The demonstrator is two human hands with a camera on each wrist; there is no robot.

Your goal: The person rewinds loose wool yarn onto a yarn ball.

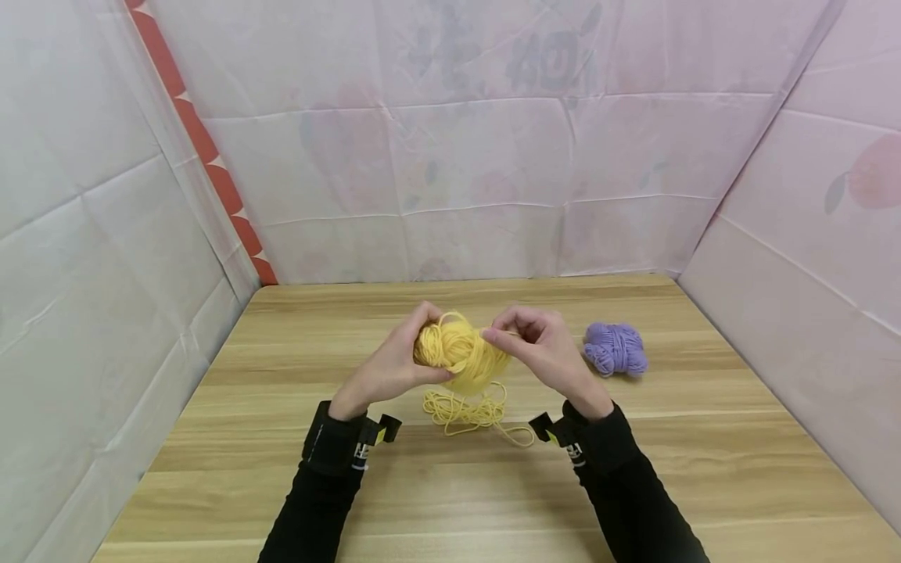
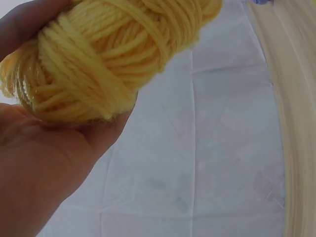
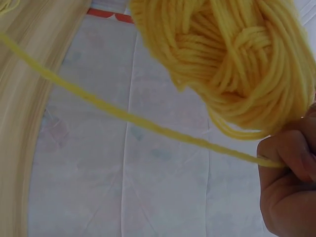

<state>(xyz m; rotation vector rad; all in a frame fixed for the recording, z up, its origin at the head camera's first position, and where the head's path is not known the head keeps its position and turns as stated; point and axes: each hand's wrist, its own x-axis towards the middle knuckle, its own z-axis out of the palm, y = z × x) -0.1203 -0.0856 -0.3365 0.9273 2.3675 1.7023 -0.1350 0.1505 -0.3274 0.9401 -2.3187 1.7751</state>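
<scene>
My left hand (image 1: 390,363) grips a ball of yellow yarn (image 1: 459,350) from its left side, thumb below and fingers over the far side, holding it above the table. In the left wrist view the yellow ball (image 2: 98,59) rests against the palm. My right hand (image 1: 545,348) is at the ball's right side, thumb and fingers pinching a yellow strand (image 3: 163,131). That strand runs from the pinch down toward the table in the right wrist view. Beneath the ball, loose loops of yellow yarn (image 1: 468,410) lie on the wood.
A purple ball of yarn (image 1: 615,349) sits on the wooden table (image 1: 281,485), to the right of my right hand. Pale printed sheets (image 1: 479,156) hang behind the table and along both sides, with a red scalloped border (image 1: 204,141) at the back left.
</scene>
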